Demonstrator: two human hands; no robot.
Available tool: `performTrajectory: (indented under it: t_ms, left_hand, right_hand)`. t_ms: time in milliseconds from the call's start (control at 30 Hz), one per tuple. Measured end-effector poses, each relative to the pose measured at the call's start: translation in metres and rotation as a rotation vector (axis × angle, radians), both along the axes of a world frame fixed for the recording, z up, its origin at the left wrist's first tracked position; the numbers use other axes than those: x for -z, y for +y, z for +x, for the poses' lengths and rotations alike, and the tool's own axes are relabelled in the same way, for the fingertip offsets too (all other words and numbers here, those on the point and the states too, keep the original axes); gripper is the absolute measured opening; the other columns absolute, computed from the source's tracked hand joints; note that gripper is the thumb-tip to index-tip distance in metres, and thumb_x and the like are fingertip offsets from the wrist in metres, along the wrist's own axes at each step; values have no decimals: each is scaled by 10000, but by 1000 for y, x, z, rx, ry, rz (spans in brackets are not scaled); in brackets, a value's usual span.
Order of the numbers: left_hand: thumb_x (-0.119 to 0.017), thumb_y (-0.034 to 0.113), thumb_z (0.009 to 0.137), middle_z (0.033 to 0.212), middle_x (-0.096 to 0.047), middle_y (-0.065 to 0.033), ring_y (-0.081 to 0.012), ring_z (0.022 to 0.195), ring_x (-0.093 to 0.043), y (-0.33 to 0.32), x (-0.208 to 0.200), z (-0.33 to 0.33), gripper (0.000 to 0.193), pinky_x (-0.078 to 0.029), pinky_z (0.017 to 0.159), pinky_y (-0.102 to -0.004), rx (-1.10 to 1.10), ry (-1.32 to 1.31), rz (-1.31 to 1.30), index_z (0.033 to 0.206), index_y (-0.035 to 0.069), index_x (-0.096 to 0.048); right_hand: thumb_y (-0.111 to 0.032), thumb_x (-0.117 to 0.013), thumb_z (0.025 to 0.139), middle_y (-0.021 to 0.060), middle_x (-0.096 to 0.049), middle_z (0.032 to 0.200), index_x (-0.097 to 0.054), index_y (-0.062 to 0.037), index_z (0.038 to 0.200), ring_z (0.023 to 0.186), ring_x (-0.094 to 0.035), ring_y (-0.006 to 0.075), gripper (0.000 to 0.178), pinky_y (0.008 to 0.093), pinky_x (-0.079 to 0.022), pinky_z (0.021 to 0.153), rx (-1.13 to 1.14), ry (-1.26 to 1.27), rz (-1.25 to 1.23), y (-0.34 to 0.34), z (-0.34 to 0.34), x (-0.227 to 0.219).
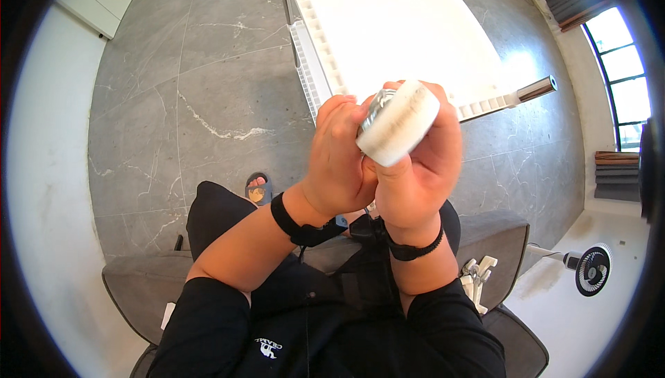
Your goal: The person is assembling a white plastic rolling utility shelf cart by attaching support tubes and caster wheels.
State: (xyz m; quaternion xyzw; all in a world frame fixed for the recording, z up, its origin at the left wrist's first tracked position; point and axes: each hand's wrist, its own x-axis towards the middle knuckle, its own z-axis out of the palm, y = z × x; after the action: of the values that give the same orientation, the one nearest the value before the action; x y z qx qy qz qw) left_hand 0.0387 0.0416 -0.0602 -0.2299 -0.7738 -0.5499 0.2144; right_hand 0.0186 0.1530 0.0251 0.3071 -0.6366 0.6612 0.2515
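A thick white round disc with a pale ribbed rim (400, 124) sits just above the centre of the frame, tilted so its flat face turns toward the upper left. It looks like a roll or a lidded tub, though the view is too close and blurred to say which. Behind it, toward the left, a shiny silvery piece (377, 106) shows against the disc; its shape is mostly hidden by fingers.

The right hand (420, 170) is closed around the disc from below and from the right, thumb lying up along its near edge. The left hand (339, 156) is curled tightly with its fingertips on the silvery piece at the disc's left side. The two hands touch each other below the disc. A black band (299, 224) circles the left wrist, a thinner black band (415, 248) the right.

Beyond the hands, in the upper middle of the frame, lies a long white corrugated plastic panel (402, 25) on the grey marbled tile floor (194, 101); a chrome tube (535, 89) pokes out at its right edge. The lower part of the panel is hidden by the hands. A small black fan (593, 270) stands at lower right, and a sandalled foot (257, 188) shows left of centre. The person sits on a grey cushioned seat (145, 295), partly cut off at the bottom.
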Motion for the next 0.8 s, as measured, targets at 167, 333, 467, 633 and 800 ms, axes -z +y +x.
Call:
performTrajectory:
  t_ms: [167, 333, 467, 633, 800]
  left_hand:
    - [-628, 46, 860, 1232, -588, -191, -357, 1001, -583, -2, -4, -6, 658, -405, 977, -504, 82, 124, 34, 1448, -81, -361]
    - [-641, 65, 855, 1158, -575, -145, -348, 958, -564, 0, -5, 0, 487, -411, 956, -502, 73, -97, 107, 1300, -44, -477]
    - [-638, 58, 848, 1079, -546, -136, -333, 894, -559, 0, -5, -2, 426, -423, 938, -513, 119, -39, 80, 1237, -26, -487]
    - [-627, 21, 840, 1040, -593, -128, -320, 894, -581, 2, -12, -6, 470, -426, 954, -487, 85, -40, 108, 1280, -44, -475]
    - [-619, 21, 831, 1060, -618, -129, -335, 921, -599, 3, -29, -23, 490, -419, 965, -470, -106, 440, 73, 1296, -26, -475]
  right_hand:
    - [-112, -492, 940, 186, -580, 1232, -488, 81, 1358, 1056, -588, 236, 460, 333, -472, 916, -184, -166, 44, 1, 6, -10]
    - [-234, -775, 854, 103, -596, 1106, -368, 40, 1456, 968, -568, 146, 776, 302, -471, 872, -83, -98, -81, -10, 4, -10]
    - [-194, -844, 831, 114, -625, 1109, -420, 21, 1381, 992, -606, 172, 727, 322, -495, 901, 162, -65, 42, -11, 14, -11]
    - [-35, -677, 929, 182, -611, 1173, -442, 96, 1373, 1040, -641, 239, 520, 347, -507, 941, -128, -162, -114, -6, 15, -7]
    - [-71, -722, 900, 180, -607, 1198, -336, 101, 1445, 1082, -623, 236, 689, 369, -478, 990, -447, -255, -294, -2, 6, -9]
